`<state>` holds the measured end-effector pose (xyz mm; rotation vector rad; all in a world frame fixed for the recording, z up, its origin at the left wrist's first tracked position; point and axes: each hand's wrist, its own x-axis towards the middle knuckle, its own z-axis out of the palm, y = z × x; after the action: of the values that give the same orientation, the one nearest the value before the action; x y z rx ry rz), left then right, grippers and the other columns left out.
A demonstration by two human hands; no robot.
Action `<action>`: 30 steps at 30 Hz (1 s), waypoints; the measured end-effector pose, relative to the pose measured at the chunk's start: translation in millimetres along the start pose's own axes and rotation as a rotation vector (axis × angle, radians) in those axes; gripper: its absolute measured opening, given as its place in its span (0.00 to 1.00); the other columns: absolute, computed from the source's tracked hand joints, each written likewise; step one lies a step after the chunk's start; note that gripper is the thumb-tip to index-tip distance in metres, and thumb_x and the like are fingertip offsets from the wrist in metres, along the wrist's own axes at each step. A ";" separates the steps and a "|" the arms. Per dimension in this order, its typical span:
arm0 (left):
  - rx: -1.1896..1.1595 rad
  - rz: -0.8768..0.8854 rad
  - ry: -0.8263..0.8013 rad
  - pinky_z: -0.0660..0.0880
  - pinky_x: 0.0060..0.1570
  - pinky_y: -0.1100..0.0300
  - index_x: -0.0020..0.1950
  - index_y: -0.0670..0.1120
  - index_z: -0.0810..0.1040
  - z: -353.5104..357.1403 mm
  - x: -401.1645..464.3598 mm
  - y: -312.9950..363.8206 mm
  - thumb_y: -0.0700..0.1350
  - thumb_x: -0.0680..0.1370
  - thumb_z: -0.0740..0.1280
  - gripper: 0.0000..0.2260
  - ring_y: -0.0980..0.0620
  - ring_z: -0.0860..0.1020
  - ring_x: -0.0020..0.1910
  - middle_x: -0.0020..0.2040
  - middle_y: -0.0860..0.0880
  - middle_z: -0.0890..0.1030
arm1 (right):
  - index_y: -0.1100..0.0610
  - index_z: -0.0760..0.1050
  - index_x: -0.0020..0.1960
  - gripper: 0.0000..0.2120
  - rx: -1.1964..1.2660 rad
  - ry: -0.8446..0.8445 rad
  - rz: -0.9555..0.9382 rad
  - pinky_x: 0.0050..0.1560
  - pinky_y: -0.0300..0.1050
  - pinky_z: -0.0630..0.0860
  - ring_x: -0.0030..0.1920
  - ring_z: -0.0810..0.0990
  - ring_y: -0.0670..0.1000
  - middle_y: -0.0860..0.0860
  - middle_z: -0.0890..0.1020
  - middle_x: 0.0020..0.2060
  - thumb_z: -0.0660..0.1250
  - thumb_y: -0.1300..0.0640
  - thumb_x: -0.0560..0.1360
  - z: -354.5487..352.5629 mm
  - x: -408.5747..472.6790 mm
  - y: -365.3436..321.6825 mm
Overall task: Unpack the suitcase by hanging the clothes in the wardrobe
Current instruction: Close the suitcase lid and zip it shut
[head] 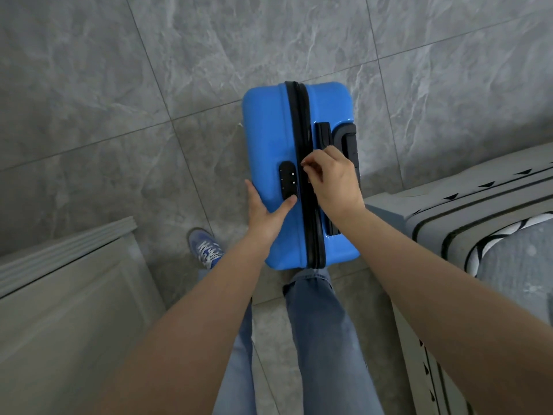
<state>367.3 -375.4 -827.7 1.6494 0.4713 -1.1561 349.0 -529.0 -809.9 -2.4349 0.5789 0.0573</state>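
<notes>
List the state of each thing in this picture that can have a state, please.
suitcase: upright on the floor, shut
zipper: closed along the visible top
combination lock: left thumb resting on it
telescopic handle: pushed down
left hand: open, steadying the suitcase side
right hand: pinching at the zipper

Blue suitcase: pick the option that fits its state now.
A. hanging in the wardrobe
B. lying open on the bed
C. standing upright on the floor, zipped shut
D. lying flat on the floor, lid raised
C: the blue suitcase stands on the tiled floor, its black zipper band closed.
</notes>
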 end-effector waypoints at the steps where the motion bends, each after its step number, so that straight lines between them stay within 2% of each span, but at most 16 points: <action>1: -0.016 -0.014 -0.026 0.61 0.75 0.46 0.78 0.59 0.34 -2.9 0.7 0.3 0.56 0.74 0.73 0.51 0.53 0.61 0.76 0.79 0.56 0.56 | 0.62 0.80 0.49 0.04 0.008 0.008 0.016 0.42 0.43 0.80 0.40 0.78 0.49 0.55 0.79 0.45 0.67 0.65 0.76 0.3 -0.6 0.2; 5: 0.008 0.004 -0.052 0.62 0.75 0.49 0.79 0.57 0.35 -6.9 2.3 2.9 0.52 0.76 0.71 0.48 0.53 0.62 0.75 0.79 0.56 0.56 | 0.62 0.80 0.50 0.04 0.013 0.022 0.056 0.41 0.38 0.76 0.39 0.78 0.49 0.55 0.80 0.44 0.67 0.64 0.77 2.1 -4.1 1.5; 11: 0.103 0.019 -0.094 0.60 0.75 0.50 0.78 0.56 0.33 -11.3 11.6 10.8 0.50 0.77 0.70 0.47 0.53 0.60 0.77 0.80 0.55 0.54 | 0.63 0.80 0.51 0.05 0.041 0.091 0.173 0.40 0.38 0.73 0.40 0.78 0.50 0.55 0.79 0.44 0.67 0.63 0.78 6.9 -18.8 -2.2; 16: 0.208 0.033 -0.111 0.59 0.75 0.54 0.78 0.54 0.33 -18.0 20.6 28.7 0.50 0.78 0.69 0.46 0.54 0.59 0.77 0.80 0.55 0.55 | 0.61 0.80 0.52 0.06 0.148 0.155 0.332 0.44 0.47 0.79 0.41 0.79 0.51 0.54 0.79 0.46 0.65 0.61 0.79 18.9 -18.9 -13.0; 21: 0.281 0.052 -0.114 0.63 0.74 0.49 0.78 0.56 0.35 -49.3 39.8 53.4 0.50 0.77 0.71 0.48 0.53 0.64 0.74 0.78 0.55 0.60 | 0.61 0.80 0.51 0.05 0.169 0.138 0.262 0.43 0.51 0.79 0.40 0.79 0.53 0.55 0.78 0.44 0.66 0.62 0.78 28.6 -2.1 -29.3; 23: 0.284 0.049 -0.105 0.66 0.72 0.50 0.79 0.56 0.36 -62.0 47.8 69.6 0.48 0.76 0.72 0.47 0.52 0.68 0.72 0.77 0.53 0.63 | 0.62 0.80 0.50 0.05 0.167 0.103 0.207 0.42 0.52 0.79 0.39 0.79 0.55 0.56 0.78 0.43 0.66 0.63 0.78 32.0 9.3 -36.0; 26: 0.283 0.071 0.017 0.66 0.71 0.53 0.80 0.54 0.42 -67.7 53.7 85.2 0.50 0.76 0.71 0.44 0.51 0.68 0.72 0.77 0.52 0.64 | 0.63 0.80 0.48 0.04 0.159 0.070 0.109 0.41 0.52 0.80 0.39 0.79 0.55 0.56 0.77 0.43 0.65 0.65 0.78 28.1 36.0 -40.6; 28: 0.323 0.059 0.193 0.61 0.74 0.46 0.81 0.55 0.47 -63.8 51.7 80.8 0.63 0.71 0.69 0.46 0.47 0.63 0.76 0.78 0.51 0.62 | 0.62 0.80 0.47 0.04 0.058 0.029 -0.015 0.40 0.51 0.78 0.39 0.78 0.54 0.56 0.77 0.44 0.66 0.63 0.77 18.8 54.3 -39.4; 30: 0.333 -0.066 0.368 0.53 0.75 0.39 0.80 0.58 0.49 -55.7 42.3 72.2 0.73 0.66 0.64 0.48 0.42 0.52 0.79 0.80 0.49 0.56 | 0.61 0.79 0.46 0.04 -0.122 0.009 -0.151 0.42 0.50 0.75 0.41 0.78 0.56 0.55 0.78 0.44 0.68 0.59 0.77 11.8 70.1 -36.3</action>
<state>467.1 -364.2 -826.2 2.1677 0.5911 -1.0189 428.6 -523.9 -811.1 -2.5911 0.4042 0.0188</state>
